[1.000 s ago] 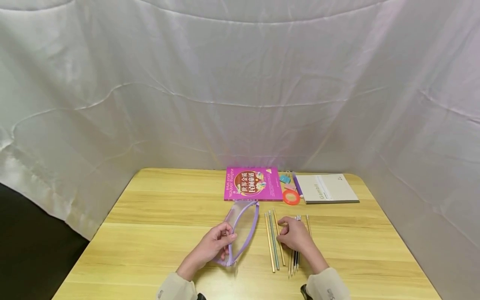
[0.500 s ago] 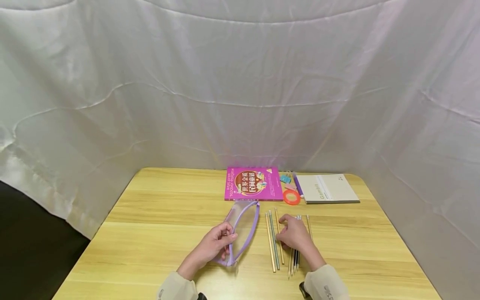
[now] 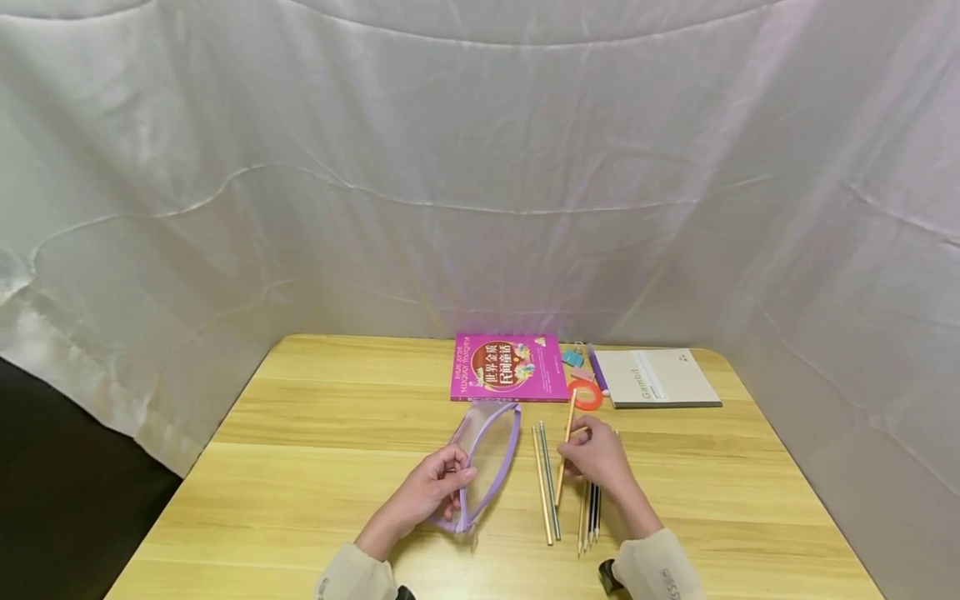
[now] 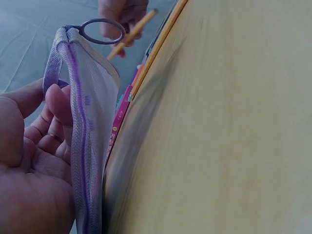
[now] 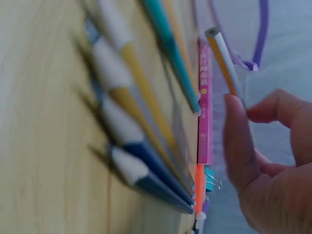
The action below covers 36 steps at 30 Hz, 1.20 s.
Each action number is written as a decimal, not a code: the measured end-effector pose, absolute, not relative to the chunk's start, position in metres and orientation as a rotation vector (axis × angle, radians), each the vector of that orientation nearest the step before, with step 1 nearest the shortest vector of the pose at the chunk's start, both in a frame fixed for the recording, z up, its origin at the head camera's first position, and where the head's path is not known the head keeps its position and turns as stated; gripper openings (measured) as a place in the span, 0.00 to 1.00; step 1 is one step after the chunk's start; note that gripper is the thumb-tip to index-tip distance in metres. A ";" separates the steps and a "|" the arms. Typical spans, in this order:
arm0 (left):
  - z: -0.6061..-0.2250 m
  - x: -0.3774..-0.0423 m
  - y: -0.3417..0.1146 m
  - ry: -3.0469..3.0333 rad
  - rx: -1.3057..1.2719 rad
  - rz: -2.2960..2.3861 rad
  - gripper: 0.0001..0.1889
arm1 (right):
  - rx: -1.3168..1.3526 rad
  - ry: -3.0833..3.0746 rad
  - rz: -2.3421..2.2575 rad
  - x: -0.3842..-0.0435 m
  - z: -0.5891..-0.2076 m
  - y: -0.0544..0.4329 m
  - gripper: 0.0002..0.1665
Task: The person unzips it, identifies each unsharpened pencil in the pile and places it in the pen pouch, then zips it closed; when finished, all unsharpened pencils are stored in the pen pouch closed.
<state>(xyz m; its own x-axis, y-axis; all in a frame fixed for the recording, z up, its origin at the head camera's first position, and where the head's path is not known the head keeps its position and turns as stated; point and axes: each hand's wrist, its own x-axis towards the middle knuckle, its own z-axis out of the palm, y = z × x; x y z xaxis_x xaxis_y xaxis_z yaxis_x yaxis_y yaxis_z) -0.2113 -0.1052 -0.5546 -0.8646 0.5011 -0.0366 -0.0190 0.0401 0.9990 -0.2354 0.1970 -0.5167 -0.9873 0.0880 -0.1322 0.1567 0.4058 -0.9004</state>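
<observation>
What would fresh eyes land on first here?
Probably the bright pink book near the far edge of the table. Nearer the camera, the left hand holds a purple-edged pouch, and the right hand pinches a yellow pencil above the table.

A magenta storybook (image 3: 510, 368) bears the Chinese title "世界金质民间童话" in a dark red oval, with smaller lettering beside it too fine to read. "Gambit" runs sideways up the cover of a pale notebook (image 3: 678, 377). Marks on the right sleeve (image 3: 658, 565) are illegible.
</observation>
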 end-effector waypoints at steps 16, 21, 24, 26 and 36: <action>-0.552 -0.212 -0.100 1.952 0.489 1.866 0.15 | 0.237 2.094 -2.284 -0.228 -0.510 0.173 0.21; -0.552 -0.211 -0.101 1.958 0.491 1.848 0.14 | 0.214 2.059 -2.318 -0.224 -0.514 0.153 0.19; -0.553 -0.211 -0.100 1.958 0.489 1.844 0.14 | 0.205 2.059 -2.315 -0.222 -0.518 0.140 0.19; -0.553 -0.211 -0.098 1.960 0.484 1.844 0.13 | 0.190 2.060 -2.307 -0.220 -0.519 0.132 0.18; -0.551 -0.211 -0.093 1.946 0.482 1.859 0.14 | 0.121 2.071 -2.210 -0.210 -0.526 0.108 0.21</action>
